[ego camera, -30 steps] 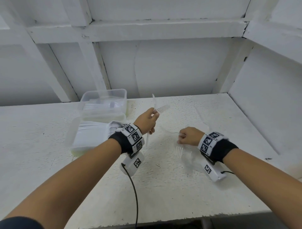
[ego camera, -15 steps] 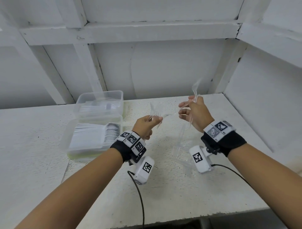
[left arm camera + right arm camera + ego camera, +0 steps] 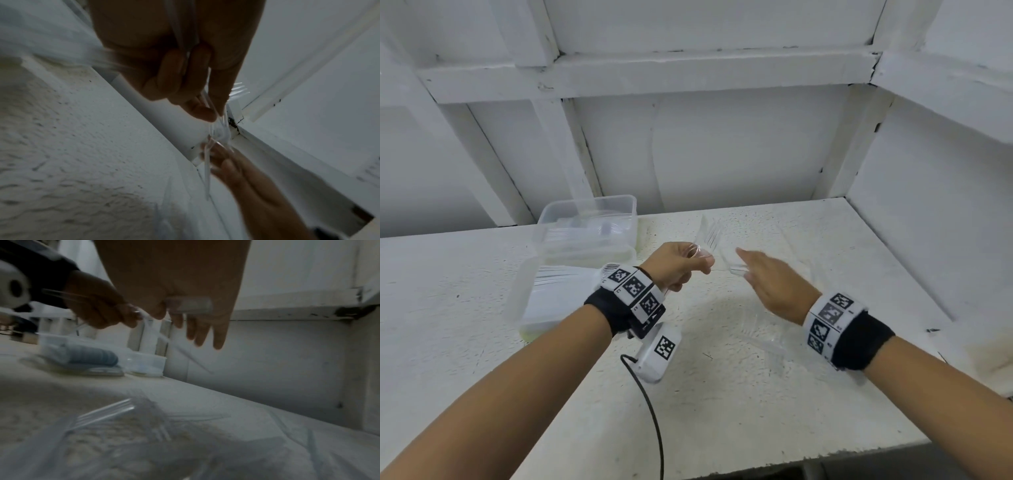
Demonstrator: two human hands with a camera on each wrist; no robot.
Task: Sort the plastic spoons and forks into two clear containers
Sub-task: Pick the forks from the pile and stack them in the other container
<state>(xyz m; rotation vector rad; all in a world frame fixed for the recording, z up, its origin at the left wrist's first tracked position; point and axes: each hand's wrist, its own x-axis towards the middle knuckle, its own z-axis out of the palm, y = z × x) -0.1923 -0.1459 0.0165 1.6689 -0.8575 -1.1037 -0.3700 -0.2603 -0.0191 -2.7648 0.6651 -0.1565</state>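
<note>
My left hand [image 3: 698,263] is raised over the table and grips a small bunch of clear plastic forks [image 3: 710,236], tines up; the left wrist view shows their handles running through my curled fingers [image 3: 185,78]. My right hand [image 3: 746,263] reaches toward it from the right with straight fingers [image 3: 218,337]. Another clear utensil [image 3: 207,165] hangs between the two hands, blurred; whether the right hand holds it is unclear. Two clear containers stand at the left: the far one [image 3: 589,209] holds clear cutlery, the near one [image 3: 527,301] a stack of spoons [image 3: 92,356].
Several loose clear forks [image 3: 756,337] lie on the white table [image 3: 722,411] under and in front of my right wrist, also seen up close as forks [image 3: 115,410]. White walls close in behind and on the right. A black cable [image 3: 650,411] hangs from my left wrist.
My right hand has come down from its raised position toward my left hand and its fingers have straightened. The left hand has stayed in place, now with fork tines sticking up from it.
</note>
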